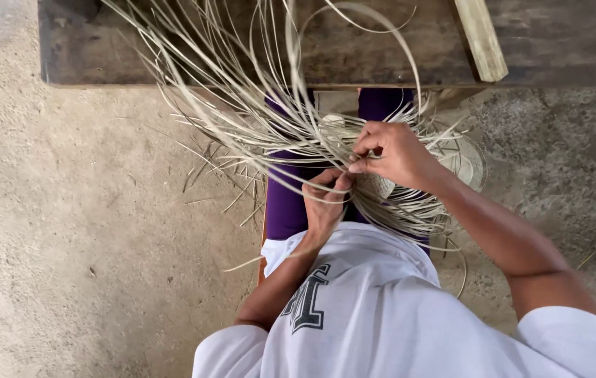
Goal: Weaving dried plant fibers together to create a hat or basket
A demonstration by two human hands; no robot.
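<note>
Keep your right hand [394,154] pinched on the straw strands [270,126] just above your left hand [326,199], which clamps the woven piece [452,164].

Dark wooden bench [557,42] across top, pale wooden slat [480,36] on it; concrete floor [67,231] strewn with straw scraps [221,183].

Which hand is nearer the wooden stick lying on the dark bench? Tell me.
Right. The right hand pinches straw strands just below the bench, under the wooden stick. The left hand works lower, closer to the body and farther from it.
</note>
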